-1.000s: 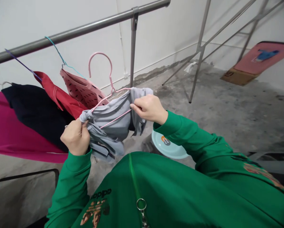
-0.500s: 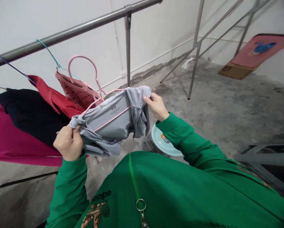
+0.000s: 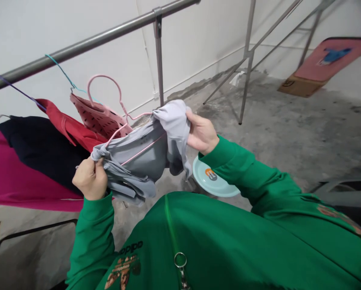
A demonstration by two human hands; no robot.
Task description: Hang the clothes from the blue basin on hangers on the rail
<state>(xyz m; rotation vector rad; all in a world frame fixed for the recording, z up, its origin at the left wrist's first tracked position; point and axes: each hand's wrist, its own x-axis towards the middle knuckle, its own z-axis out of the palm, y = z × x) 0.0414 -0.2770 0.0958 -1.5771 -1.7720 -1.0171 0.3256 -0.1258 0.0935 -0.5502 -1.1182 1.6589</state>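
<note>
Two hands work a grey top (image 3: 152, 163) and a pink hanger (image 3: 125, 111), which lie together near 9 o'clock from mid-view. At half past eight the left hand (image 3: 90, 178) has its fingers curled in a fist, thumb pressed to the cloth bunched at the hanger's near end. Toward 2 o'clock the right hand (image 3: 204, 133) touches the other shoulder's edge; its fingertips are partly hidden, so I cannot tell whether they pinch it.

To do this well, I'd keep the left grip firm as an anchor, draw the right shoulder fully over its arm of the hanger, then loosen the left bunch so both sides sit level. The hook, at 10 o'clock, is best kept free of cloth.

On the basin (image 3: 221, 188) at 4 o'clock, a round sticker (image 3: 211, 175) reads "good home". The jacket (image 3: 204, 241) bears what looks like "adidas" at 7 o'clock, upside down and partly creased. Print inside the top is too small to read.
</note>
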